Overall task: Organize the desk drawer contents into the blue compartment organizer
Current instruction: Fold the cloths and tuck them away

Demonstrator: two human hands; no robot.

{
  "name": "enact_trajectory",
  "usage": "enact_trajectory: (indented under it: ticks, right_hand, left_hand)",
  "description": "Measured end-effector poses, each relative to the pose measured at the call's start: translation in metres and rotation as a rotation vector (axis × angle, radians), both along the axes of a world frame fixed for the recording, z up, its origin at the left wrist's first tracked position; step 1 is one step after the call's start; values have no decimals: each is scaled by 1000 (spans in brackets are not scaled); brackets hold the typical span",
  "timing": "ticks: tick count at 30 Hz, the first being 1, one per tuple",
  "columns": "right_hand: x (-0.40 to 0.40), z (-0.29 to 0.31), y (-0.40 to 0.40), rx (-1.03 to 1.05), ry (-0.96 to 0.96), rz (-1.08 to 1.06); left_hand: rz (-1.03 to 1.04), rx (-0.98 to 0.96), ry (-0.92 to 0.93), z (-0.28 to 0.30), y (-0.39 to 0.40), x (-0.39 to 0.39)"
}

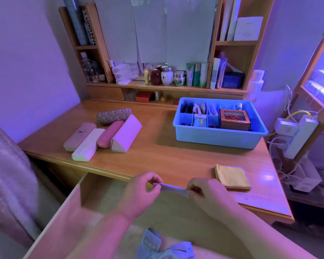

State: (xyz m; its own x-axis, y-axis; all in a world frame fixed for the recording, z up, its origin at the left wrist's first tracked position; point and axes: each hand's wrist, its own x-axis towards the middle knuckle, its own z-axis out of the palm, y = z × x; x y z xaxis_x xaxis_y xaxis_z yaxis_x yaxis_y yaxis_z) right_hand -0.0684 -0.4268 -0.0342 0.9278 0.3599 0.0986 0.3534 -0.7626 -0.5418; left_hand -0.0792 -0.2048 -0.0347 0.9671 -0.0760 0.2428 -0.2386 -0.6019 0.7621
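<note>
Pale folded cloth strip [173, 188], stretched between left hand [140, 191] and right hand [207, 195] (each grip pinching one end), above open drawer [105, 195].

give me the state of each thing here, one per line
drawer: pulled open
blue organizer: on the desk, partly filled
small strip: pinched at both ends, held over the drawer
left hand: pinching the strip
right hand: pinching the strip
yellow cloth: folded, flat on the desk
five cases: closed
</note>
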Motion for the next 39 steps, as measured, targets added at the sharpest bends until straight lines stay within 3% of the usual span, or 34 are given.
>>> enact_trajectory:
  ticks: [2,4,8,13,20,25,27,30,34,39]
  right_hand:
    - [-3,6,-4,130,191,-49]
    - [-8,10,-1,322,421,-171]
    - [-24,8,16,744,803,-372]
    - [-36,8,28,981,906,-415]
    - [-43,3,26,929,778,-445]
    - [-49,6,18,898,810,-287]
    - [-49,7,12,837,772,-252]
    - [-48,11,1,576,546,-171]
    - [-46,22,-11,280,317,-10]
    - [-42,27,-34,130,275,49]
  left_hand:
    - [65,-232,136,3,-1,-6]
    - [132,-302,181,3,-5,-13]
    - [112,-75,-35,0,-34,-40]
    - [2,102,-199,-6,-63,-67]
    - [-53,196,-286,-4,-68,-77]
    - [-165,224,-235,-2,-65,-80]
    - [-125,56,-171,5,-63,-80]
    - [18,-159,-64,16,-58,-69]
    - [-169,-300,417,31,-63,-50]
    - [-159,-277,419,27,-71,-39]
